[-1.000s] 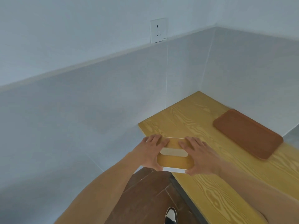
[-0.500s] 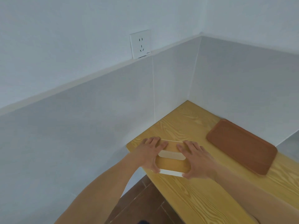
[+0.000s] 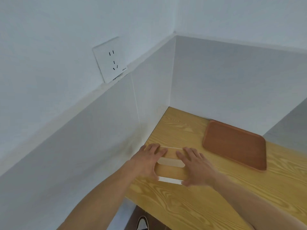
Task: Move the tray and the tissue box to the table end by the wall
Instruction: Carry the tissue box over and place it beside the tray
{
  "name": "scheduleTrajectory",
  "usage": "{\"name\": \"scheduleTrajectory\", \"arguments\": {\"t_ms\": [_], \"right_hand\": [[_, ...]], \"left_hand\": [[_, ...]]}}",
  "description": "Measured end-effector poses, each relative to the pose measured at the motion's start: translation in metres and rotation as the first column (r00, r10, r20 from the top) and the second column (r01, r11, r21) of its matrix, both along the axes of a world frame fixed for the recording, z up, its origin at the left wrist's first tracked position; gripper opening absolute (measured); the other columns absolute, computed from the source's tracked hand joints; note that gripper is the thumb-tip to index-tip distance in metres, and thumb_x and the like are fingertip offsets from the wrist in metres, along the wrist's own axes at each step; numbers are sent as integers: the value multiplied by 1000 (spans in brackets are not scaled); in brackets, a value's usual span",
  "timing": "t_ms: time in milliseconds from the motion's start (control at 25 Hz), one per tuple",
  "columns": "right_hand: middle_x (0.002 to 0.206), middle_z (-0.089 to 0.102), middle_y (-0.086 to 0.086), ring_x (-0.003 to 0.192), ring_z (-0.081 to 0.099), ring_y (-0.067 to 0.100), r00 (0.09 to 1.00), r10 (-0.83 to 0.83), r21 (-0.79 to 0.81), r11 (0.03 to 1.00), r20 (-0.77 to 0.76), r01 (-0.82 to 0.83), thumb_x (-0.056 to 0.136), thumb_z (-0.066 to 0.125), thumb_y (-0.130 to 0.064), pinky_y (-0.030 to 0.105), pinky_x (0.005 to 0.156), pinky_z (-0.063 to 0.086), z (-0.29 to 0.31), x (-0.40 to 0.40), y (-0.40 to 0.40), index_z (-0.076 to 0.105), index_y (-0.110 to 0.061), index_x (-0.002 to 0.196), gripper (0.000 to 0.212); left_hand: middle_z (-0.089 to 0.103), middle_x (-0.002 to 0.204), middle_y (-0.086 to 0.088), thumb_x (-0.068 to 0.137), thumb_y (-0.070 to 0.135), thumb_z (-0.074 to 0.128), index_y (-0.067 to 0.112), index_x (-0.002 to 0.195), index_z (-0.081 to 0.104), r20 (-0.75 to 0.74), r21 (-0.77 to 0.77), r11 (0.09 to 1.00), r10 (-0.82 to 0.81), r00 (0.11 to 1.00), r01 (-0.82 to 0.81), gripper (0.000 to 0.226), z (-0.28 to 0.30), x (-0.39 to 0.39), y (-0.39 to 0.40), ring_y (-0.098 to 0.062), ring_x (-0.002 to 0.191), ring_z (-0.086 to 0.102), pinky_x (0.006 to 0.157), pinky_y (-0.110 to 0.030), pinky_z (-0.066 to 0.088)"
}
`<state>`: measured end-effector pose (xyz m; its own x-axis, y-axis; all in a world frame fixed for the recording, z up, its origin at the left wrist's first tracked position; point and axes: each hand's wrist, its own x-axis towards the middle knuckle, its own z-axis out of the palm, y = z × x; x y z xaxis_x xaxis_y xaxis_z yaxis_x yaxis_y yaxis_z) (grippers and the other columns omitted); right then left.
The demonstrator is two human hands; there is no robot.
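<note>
From the head camera I look down into a room corner. The table [image 3: 191, 208] is yellow wood with bold grain; it runs from the near right to the far corner, its left end close against the wall [image 3: 83, 138] and its far edge along the back wall. Both walls are pale, with a ledge partway up, and a vertical seam runs down the lower panel of the left one. A white power socket [image 3: 110, 59] sits on the left wall just above that ledge. Under the near table edge I see dark brown floor and the toe of a shoe [image 3: 142, 223].

The tissue box [image 3: 169, 170] rests on the table at the end by the left wall, near the front edge; its top is wood-toned with a pale slot and its front edge is white. My left hand [image 3: 147, 161] wraps the box's left end, fingers laid over the top, thumb down the near side. My right hand [image 3: 196, 168] grips the right end the same way. Both are clasped on the box.

The tray [image 3: 235, 145], reddish brown and rounded at the corners, lies flat to the right of the box, apart from it, its far corner near the back wall.
</note>
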<state>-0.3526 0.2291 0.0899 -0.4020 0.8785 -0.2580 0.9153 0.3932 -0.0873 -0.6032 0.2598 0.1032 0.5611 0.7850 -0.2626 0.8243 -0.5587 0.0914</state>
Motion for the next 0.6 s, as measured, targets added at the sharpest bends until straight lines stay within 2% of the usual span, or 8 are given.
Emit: {"name": "scheduleTrajectory", "arguments": {"t_ms": [360, 600], "right_hand": [[162, 13, 13, 146, 12, 32, 973, -232, -56, 971, -1, 232, 58, 73, -64, 50, 114, 27, -24, -33, 18, 5, -28, 153, 123], [161, 13, 14, 146, 13, 33, 961, -275, -65, 959, -1, 275, 59, 75, -64, 50, 114, 27, -42, -35, 26, 4, -27, 153, 123]], "left_hand": [[8, 158, -10, 63, 55, 78, 35, 153, -3, -104, -107, 982, -170, 980, 159, 122, -21, -7, 68, -30, 146, 12, 119, -52, 15], [4, 159, -11, 62, 47, 83, 35, 153, -5, -153, -137, 975, -198, 968, 177, 127, -33, 1, 84, -32, 148, 9, 118, -53, 18]]}}
